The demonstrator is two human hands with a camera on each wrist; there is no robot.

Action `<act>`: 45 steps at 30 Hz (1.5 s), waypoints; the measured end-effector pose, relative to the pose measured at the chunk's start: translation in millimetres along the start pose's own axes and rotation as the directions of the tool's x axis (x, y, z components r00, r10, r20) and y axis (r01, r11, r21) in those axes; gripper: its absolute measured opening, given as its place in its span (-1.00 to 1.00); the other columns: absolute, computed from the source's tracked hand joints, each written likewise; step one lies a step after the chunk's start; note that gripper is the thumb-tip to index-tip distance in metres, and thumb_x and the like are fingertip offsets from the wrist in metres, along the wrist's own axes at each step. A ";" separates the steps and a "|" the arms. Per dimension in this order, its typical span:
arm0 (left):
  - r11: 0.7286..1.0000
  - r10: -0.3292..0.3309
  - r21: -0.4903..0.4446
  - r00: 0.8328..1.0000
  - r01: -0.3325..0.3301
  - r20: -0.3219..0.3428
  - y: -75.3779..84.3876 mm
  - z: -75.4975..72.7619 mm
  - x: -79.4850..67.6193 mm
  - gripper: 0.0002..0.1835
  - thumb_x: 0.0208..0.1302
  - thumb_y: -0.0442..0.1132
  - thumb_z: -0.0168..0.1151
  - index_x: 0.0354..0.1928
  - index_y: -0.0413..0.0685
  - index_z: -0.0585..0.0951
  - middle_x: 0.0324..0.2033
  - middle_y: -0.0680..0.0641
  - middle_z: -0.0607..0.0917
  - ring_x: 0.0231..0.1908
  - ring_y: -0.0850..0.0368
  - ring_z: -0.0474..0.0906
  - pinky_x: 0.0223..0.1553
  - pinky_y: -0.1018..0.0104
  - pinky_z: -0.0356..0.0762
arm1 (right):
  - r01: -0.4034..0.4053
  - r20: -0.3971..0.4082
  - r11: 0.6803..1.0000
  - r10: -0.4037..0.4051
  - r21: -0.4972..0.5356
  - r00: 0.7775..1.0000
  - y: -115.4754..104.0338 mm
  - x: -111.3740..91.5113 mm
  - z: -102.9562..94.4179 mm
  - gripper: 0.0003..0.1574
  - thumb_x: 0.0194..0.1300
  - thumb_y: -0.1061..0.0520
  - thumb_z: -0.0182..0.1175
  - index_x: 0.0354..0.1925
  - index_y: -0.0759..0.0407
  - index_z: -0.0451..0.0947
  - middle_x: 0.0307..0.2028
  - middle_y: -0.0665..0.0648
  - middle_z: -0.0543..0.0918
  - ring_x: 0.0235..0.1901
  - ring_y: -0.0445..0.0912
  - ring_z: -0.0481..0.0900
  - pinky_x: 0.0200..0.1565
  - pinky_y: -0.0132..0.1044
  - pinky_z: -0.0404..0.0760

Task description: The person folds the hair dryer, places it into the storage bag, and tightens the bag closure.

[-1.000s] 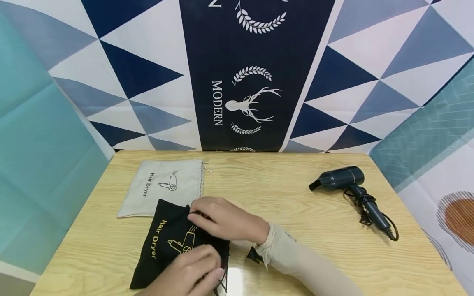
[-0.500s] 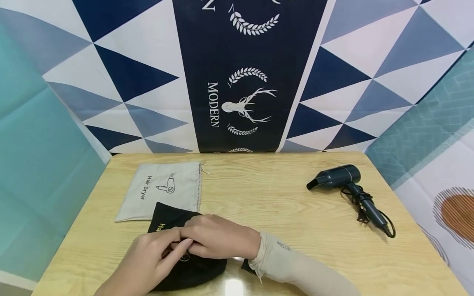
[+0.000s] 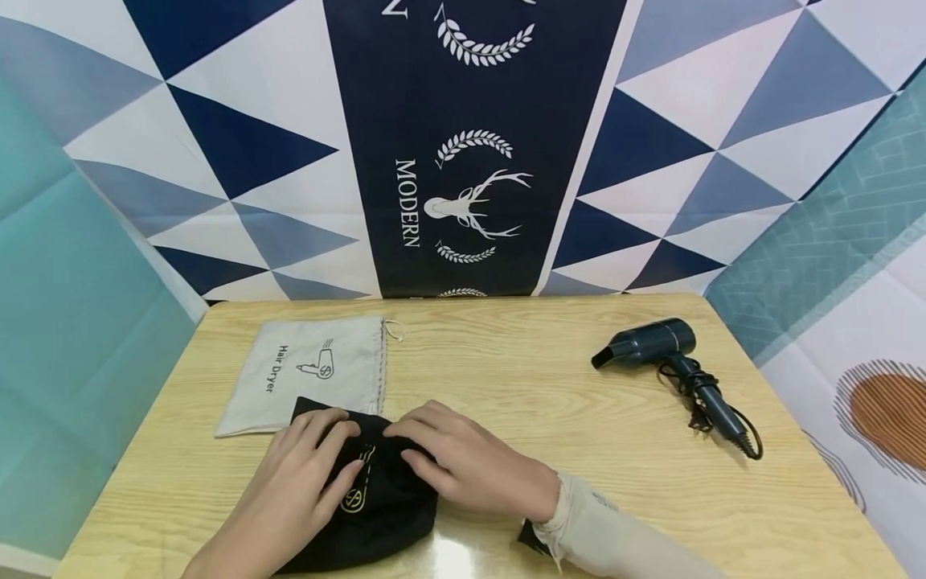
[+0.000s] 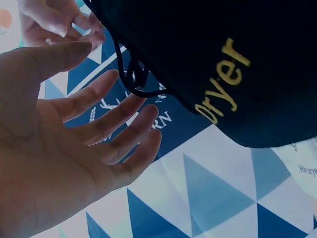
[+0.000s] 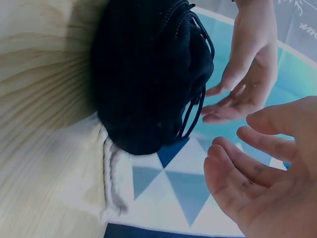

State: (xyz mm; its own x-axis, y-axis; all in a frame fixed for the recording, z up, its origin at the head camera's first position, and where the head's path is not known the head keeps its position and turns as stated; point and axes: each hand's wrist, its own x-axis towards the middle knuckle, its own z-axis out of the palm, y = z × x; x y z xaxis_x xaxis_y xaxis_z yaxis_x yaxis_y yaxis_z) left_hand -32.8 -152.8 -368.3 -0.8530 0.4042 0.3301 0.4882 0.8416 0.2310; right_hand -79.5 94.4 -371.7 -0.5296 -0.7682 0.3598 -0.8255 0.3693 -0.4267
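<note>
A black drawstring bag (image 3: 394, 523) with gold print lies at the table's front left, bulging and rounded. Its gathered mouth and loose cord loops (image 5: 200, 106) show in the right wrist view. Over the bag's left part is my left hand (image 3: 300, 466), fingers spread and slightly bent. My right hand (image 3: 473, 470) hovers at the bag's right side with loosely curved fingers. Both wrist views show the palms with nothing gripped. In the left wrist view, a cord loop (image 4: 121, 69) hangs right by the left fingertips, and gold lettering marks the bag (image 4: 277, 84).
A pale grey drawstring bag (image 3: 253, 402) printed "Hair Dryer" lies flat behind the black one, partly covered by it. At the table's right is a dark hair dryer (image 3: 651, 342) with its cord (image 3: 698, 386) bundled round the handle. A patterned backdrop (image 3: 289, 161) stands behind the wooden table (image 3: 506, 362).
Half a second ago my hands met over the bag; now they have drawn apart and the fingers have loosened. The bag, flatter one second ago, is now bunched and rounded.
</note>
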 end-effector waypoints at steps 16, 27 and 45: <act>0.995 0.096 -0.038 0.993 -0.094 0.062 7.8 11.4 11.5 -0.59 0.32 -0.11 0.33 0.17 0.07 0.53 0.09 0.01 0.53 0.09 0.06 0.46 0.02 0.04 0.46 | -0.302 -0.157 0.951 0.289 -0.067 0.944 33.6 -70.0 -48.6 -0.59 0.47 0.09 0.15 0.25 0.01 0.48 0.24 -0.04 0.45 0.24 -0.14 0.38 0.14 -0.10 0.53; 0.979 0.196 -0.074 0.977 -0.190 0.080 23.8 18.9 32.5 -0.58 0.32 -0.11 0.33 0.18 0.09 0.51 0.09 -0.02 0.55 0.08 0.07 0.48 0.05 0.06 0.49 | -0.446 -0.267 0.887 0.404 -0.121 0.875 62.3 -116.5 -76.2 -0.59 0.43 0.19 0.20 0.21 0.12 0.48 0.17 0.09 0.50 0.18 -0.01 0.45 0.07 0.04 0.51; 0.958 0.272 -0.132 0.951 -0.254 0.147 72.2 21.4 73.9 -0.53 0.46 -0.01 0.14 0.33 0.07 0.41 0.23 -0.07 0.49 0.23 0.03 0.42 0.19 0.05 0.45 | -0.540 -0.395 0.823 0.444 -0.174 0.804 108.0 -169.4 -131.5 -0.52 0.42 0.26 0.18 0.25 0.38 0.42 0.07 0.32 0.53 -0.05 0.12 0.49 -0.14 -0.14 0.41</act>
State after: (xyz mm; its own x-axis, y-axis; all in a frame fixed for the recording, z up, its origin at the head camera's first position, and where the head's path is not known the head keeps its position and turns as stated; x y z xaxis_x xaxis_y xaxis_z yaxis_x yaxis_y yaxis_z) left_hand -64.5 -54.4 -346.8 -0.7052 0.6662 0.2425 0.7089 0.6562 0.2587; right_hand -104.5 333.2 -369.7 -0.8697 -0.2470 0.4273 -0.4273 0.8100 -0.4016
